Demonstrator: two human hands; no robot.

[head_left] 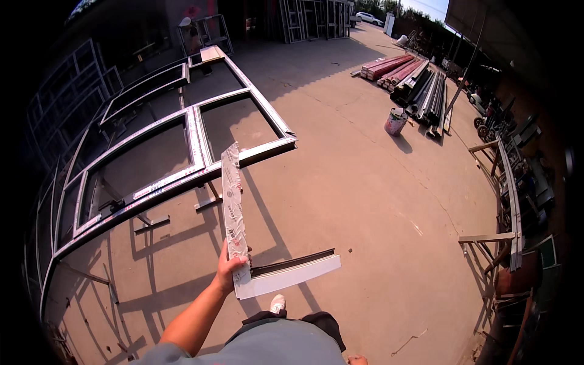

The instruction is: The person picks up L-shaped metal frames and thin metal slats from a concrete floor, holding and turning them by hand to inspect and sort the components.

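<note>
My left hand (229, 267) is closed around the corner of an L-shaped window frame piece (298, 277), with the thumb on top. One leg of the piece points away from me and carries wrinkled, printed protective film. Its other leg runs to the right, smooth and white on the near face with a dark grooved inner edge. Beyond the far leg's tip lies a large window frame (252, 97), white with dark sides, raised on stands. Only a small bit of my right hand (358, 360) shows at the bottom edge, its fingers mostly cut off.
Metal stands (152, 224) hold the large frame above the concrete floor. Red and dark profiles (420, 85) lie stacked at the far right, near a paint-stained bucket (395, 121). A long trestle (510, 201) runs along the right side. A person (191, 36) is behind the frame.
</note>
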